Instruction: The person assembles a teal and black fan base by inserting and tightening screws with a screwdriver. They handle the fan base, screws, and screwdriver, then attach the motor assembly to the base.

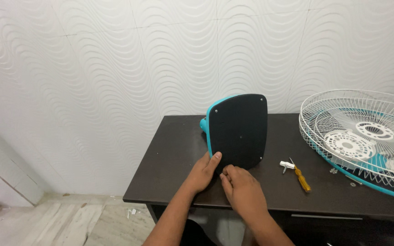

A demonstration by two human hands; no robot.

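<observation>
Wall (pixel 115 68) takes up most of the view, white tiles with a wavy raised pattern. Below it sits a dark brown table (pixel 174 182), pushed up against that wall, with pale marble floor (pixel 69 223) off to the left.

Right side of the table has 2 white wire fan grilles (pixel 356 132) stacked together, teal rim at the bottom edge, with pale blades showing through the wires. They hang a bit over the right end.

Middle of the table: fan base (pixel 238 132), teal shell with a black flat underside, tipped up on its edge so the black face points at the camera. A few small screw holes show on it.

Left hand (pixel 204 172) rests against the base's lower left corner, thumb up along the teal edge, fingers curled under. Right hand (pixel 241 187) is just beside it at the bottom edge, fingertips pinched together on something tiny, can't tell what.

Near the right hand lies a screwdriver (pixel 301 176) with an amber handle, touching a small white part (pixel 286 165). A couple of screws (pixel 333 171) sit by the grilles.
</observation>
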